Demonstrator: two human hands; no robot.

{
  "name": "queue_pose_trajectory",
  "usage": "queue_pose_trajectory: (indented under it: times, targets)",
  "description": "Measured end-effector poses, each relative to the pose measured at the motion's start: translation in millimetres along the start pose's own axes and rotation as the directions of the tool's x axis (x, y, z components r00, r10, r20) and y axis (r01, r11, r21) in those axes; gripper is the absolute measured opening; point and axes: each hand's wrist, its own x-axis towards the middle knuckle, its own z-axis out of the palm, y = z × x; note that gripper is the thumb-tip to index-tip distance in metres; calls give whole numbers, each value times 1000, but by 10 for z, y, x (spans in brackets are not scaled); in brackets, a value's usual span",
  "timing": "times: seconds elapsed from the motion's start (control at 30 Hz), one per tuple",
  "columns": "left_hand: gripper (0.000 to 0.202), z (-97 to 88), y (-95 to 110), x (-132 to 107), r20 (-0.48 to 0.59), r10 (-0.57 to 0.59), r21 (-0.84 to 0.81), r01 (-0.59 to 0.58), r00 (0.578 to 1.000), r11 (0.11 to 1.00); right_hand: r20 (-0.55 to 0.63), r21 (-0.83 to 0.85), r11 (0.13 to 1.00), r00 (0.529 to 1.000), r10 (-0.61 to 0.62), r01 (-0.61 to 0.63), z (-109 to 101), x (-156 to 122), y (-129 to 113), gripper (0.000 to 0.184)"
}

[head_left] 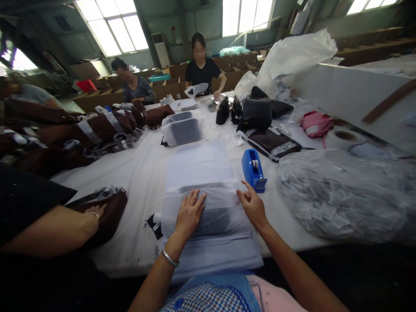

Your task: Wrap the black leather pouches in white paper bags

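Observation:
A dark, boxy item, seemingly a bag, lies in front of me under thin translucent white wrapping paper. My left hand rests flat on the wrapping, fingers stretched out. At the paper's right edge is my right hand, its forefinger and thumb apart and the other fingers curled; nothing shows clearly between them. Just beyond that hand stands a blue tape dispenser. White paper sheets lie beneath the wrapped item, with more paper behind it. A black tag sticks out at left.
Another partly wrapped dark bag stands farther back. Brown bags crowd the left; black bags are at back right. A large clear plastic sack fills the right. A co-worker's arm touches a brown bag. Other people work across the table.

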Motion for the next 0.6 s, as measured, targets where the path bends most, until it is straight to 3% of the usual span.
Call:
queue_pose_trajectory:
  times: [0.13, 0.27, 0.47, 0.6]
  targets:
    - [43, 5, 3, -5, 6, -1, 13, 1, 1000, 1000, -29, 146, 986, 996, 88, -83, 89, 95, 20, 65]
    - [42, 25, -12, -12, -15, 12, 16, -12, 1000, 1000, -125, 159, 986, 990, 58, -38, 127, 133, 61, 65]
    - [44, 35, -22, -16, -11, 14, 12, -14, 1000, 1000, -141, -153, 979, 977, -159, 137, 209, 176, 226, 48]
    - [44, 24, -14, -15, 0, 18, 26, -18, 1000, 1000, -68, -234, 956, 978, -197, 176, 276, 211, 448, 47]
